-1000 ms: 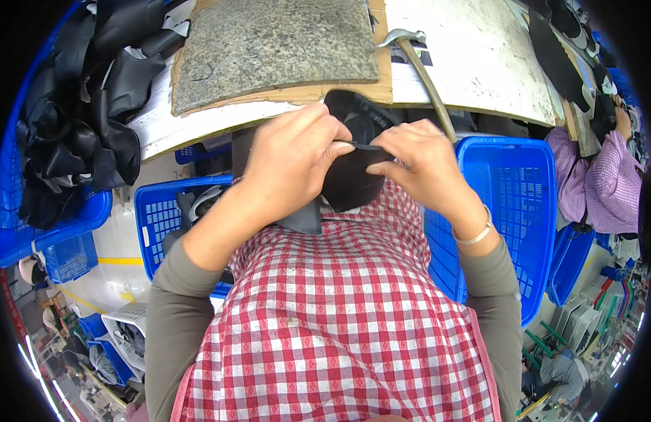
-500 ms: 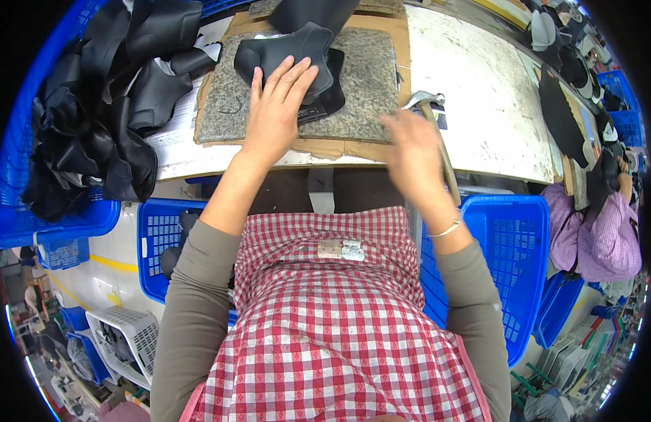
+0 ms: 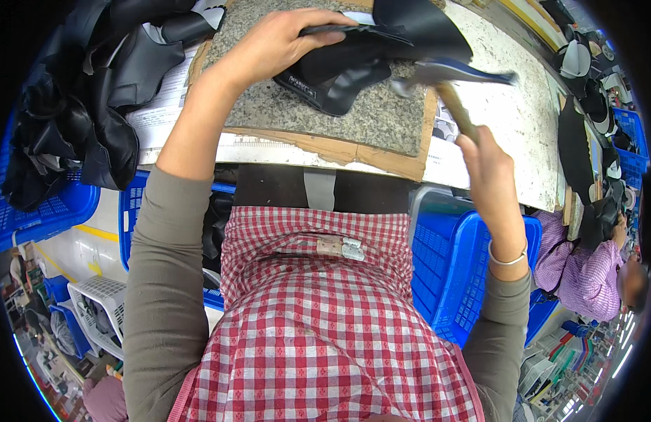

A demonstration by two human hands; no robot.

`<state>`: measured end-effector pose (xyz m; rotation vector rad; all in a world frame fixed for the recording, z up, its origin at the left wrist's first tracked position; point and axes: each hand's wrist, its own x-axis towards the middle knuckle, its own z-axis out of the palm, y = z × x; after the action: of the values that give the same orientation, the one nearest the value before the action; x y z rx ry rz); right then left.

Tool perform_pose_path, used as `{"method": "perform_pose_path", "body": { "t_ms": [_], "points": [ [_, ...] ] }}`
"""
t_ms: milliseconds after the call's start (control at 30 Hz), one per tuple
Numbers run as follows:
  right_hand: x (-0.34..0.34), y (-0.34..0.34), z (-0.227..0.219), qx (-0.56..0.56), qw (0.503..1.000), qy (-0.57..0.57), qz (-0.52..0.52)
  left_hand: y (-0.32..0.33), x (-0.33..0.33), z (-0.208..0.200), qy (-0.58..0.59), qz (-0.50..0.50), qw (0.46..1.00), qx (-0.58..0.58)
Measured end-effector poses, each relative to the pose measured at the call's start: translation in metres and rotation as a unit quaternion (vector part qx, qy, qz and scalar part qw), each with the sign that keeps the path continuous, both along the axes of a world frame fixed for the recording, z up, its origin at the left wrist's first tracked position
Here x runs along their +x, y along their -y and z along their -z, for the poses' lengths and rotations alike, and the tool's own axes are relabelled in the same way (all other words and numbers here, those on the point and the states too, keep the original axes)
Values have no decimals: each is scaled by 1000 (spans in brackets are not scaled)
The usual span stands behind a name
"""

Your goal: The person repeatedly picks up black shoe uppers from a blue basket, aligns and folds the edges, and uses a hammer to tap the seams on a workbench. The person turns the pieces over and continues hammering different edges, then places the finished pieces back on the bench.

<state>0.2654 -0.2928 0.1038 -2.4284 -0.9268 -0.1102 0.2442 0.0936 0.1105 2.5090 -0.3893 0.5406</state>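
Note:
My left hand (image 3: pixel 283 43) grips the edge of a black leather piece (image 3: pixel 350 55), thumb below and fingers above, lifting that edge off the speckled stone slab (image 3: pixel 385 132). The piece's lower part rests on the slab, and a small printed mark shows on it. In my right hand (image 3: pixel 491 172) is a hammer (image 3: pixel 455 111), its fingers wrapped round the wooden handle. The metal head, smeared by motion, is over the slab's right side, close to the leather. A wide black leather flap (image 3: pixel 424 28) spreads at the slab's far side.
On the left, black leather pieces (image 3: pixel 139 67) pile over a blue basket (image 3: pixel 51 204). Brown cardboard (image 3: pixel 346 153) lies under the slab on the white table (image 3: pixel 505 112). Another blue basket (image 3: pixel 438 253) stands below on the right. A person in a checked purple top (image 3: pixel 589 281) sits at far right.
My left hand has gone from lying flat on the leather to gripping its raised edge. My right hand has picked up the hammer from the table and moved right.

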Motion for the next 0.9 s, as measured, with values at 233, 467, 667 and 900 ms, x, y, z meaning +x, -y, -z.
{"method": "perform_pose_path", "body": {
  "t_ms": [233,467,667,900],
  "points": [
    [21,-107,9,-54,989,110,-85,6,26,-36,-102,71,990,-63],
    [27,-89,16,-89,981,158,-66,5,26,-32,-97,71,990,-71],
    [5,-90,-4,33,998,43,11,12,20,-36,-96,74,988,-91],
    [20,-80,27,5,985,147,-84,1,22,-16,-73,77,990,-89]
  ]
}}
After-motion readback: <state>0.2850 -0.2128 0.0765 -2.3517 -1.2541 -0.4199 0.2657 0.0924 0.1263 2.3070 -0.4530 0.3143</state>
